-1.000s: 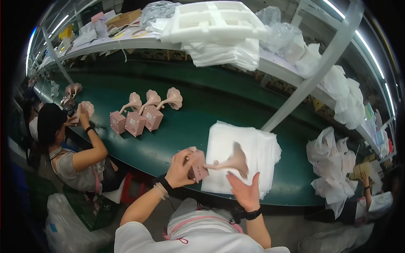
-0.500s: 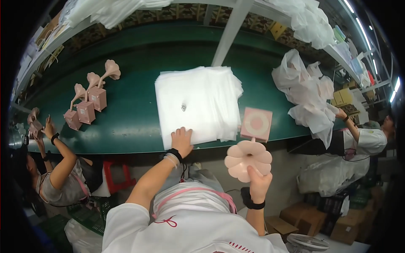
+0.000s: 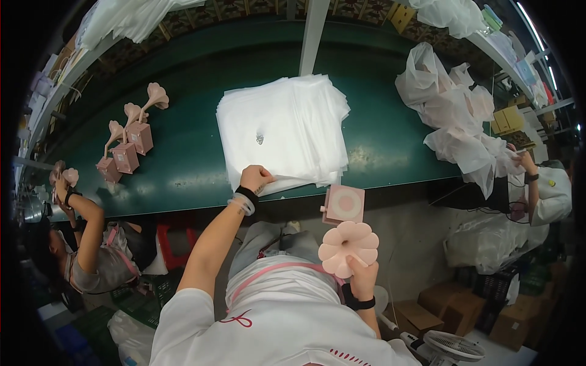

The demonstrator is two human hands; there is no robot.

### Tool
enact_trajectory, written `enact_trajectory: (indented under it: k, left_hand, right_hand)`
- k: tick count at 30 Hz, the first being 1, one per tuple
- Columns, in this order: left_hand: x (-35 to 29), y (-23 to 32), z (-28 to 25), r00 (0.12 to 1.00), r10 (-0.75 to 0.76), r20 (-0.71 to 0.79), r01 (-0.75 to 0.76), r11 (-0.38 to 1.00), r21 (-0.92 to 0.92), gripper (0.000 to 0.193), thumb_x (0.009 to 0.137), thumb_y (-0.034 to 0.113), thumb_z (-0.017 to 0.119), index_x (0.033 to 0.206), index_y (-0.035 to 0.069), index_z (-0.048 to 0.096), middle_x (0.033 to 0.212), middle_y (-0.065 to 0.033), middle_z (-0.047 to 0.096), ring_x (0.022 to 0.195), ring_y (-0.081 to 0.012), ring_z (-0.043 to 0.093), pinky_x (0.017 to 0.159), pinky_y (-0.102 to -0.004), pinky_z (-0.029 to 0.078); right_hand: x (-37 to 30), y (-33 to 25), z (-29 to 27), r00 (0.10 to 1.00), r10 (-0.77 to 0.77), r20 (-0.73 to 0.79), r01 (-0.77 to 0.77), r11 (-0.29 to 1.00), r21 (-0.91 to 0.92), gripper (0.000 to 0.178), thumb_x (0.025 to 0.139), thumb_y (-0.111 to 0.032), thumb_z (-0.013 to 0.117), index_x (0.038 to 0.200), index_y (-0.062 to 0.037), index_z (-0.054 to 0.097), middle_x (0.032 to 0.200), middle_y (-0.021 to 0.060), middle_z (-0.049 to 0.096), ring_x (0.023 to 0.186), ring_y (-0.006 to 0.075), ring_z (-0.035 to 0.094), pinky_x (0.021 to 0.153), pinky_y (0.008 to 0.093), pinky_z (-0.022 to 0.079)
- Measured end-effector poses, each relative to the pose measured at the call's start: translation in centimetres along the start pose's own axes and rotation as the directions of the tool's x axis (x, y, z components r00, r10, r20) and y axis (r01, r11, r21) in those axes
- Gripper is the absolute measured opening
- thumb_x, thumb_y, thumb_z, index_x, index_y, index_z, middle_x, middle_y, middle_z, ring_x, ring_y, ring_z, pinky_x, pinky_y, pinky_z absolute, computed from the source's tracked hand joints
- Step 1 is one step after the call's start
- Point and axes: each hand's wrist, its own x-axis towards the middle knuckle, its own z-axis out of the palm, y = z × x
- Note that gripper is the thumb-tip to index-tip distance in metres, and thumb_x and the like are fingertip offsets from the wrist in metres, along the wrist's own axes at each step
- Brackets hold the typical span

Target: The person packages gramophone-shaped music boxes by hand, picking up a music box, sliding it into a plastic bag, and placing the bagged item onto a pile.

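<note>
In front of me on the green table lies a thick stack of white, translucent sheets or bags (image 3: 281, 125). My left hand (image 3: 256, 177) is at the stack's near edge, its thumb and fingers pinched on the top sheet there, which lifts slightly. A pink gramophone-shaped ornament (image 3: 343, 243), with a flower-like horn and a square base, is in my right hand (image 3: 364, 277). That hand grips the horn just past the table's near edge, to the right of the stack. The ornament's base points away from me, and the horn hides its neck.
Three similar pink gramophones (image 3: 126, 157) stand on the left of the green table (image 3: 189, 165). Wrapped ones in white bags (image 3: 448, 110) lie to the right. Co-workers sit on both sides. A fan (image 3: 453, 346) and cardboard boxes (image 3: 445, 308) are at the lower right.
My left hand has gone from lying flat on the stack to pinching its near edge. The right hand has brought the gramophone left and closer to me.
</note>
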Motion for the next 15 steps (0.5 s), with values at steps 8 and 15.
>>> enact_trajectory:
  k: [8, 15]
  left_hand:
    - [1.3, -2.4, -0.2, 0.991, -0.092, 0.102, 0.108, 0.98, -0.165, 0.029, 0.065, 0.025, 0.08, 0.065, 0.003, 0.062, 0.063, -0.0057, 0.063, 0.059, -0.0141, 0.059, 0.057, -0.0281, 0.047]
    - [1.0, -1.5, 0.5, 0.992, 0.092, 0.083, -0.078, 0.985, -0.154, 0.029, 0.065, 0.028, 0.078, 0.067, 0.003, 0.062, 0.068, -0.0058, 0.064, 0.062, -0.016, 0.061, 0.059, -0.0283, 0.048]
  right_hand:
    - [1.5, -1.5, 1.8, 0.951, 0.031, 0.309, -0.116, 0.958, 0.261, 0.046, 0.077, 0.003, 0.059, 0.121, 0.0065, 0.045, 0.116, 0.0152, 0.056, 0.105, 0.0256, 0.057, 0.092, 0.037, 0.046]
    - [0.8, -1.3, 2.3, 0.938, 0.065, 0.341, -0.147, 0.964, 0.222, 0.048, 0.076, 0.003, 0.06, 0.121, 0.0057, 0.046, 0.116, 0.0149, 0.056, 0.106, 0.0253, 0.057, 0.092, 0.0372, 0.046]
